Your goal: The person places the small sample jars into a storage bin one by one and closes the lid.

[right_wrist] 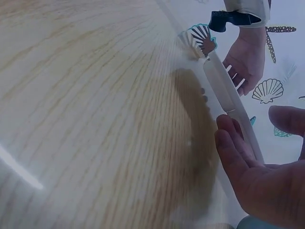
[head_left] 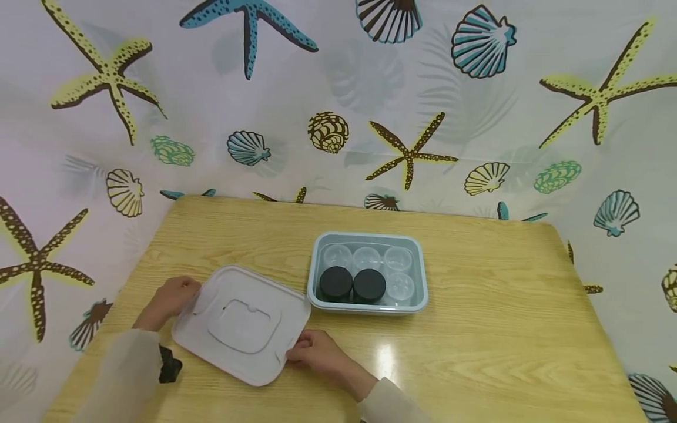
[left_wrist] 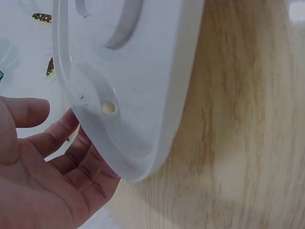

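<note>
A pale plastic lid (head_left: 243, 323) with a raised shape in its middle is left of the pale blue box (head_left: 420, 267), its corner close to the box's edge. My left hand (head_left: 171, 302) is at the lid's left side. In the left wrist view, the left fingers (left_wrist: 78, 167) lie against the lid's rim, with the thumb apart from it. My right hand (head_left: 322, 355) is at the lid's right edge. In the right wrist view, the right fingers (right_wrist: 233, 143) reach under that edge while the thumb stands away from it.
Inside the box are two black-capped round containers (head_left: 352, 285) and several clear round ones (head_left: 367, 258). The wooden table (head_left: 502, 323) extends to the right of the box. A curtain printed with shells and starfish (head_left: 285, 117) hangs behind the table and along its sides.
</note>
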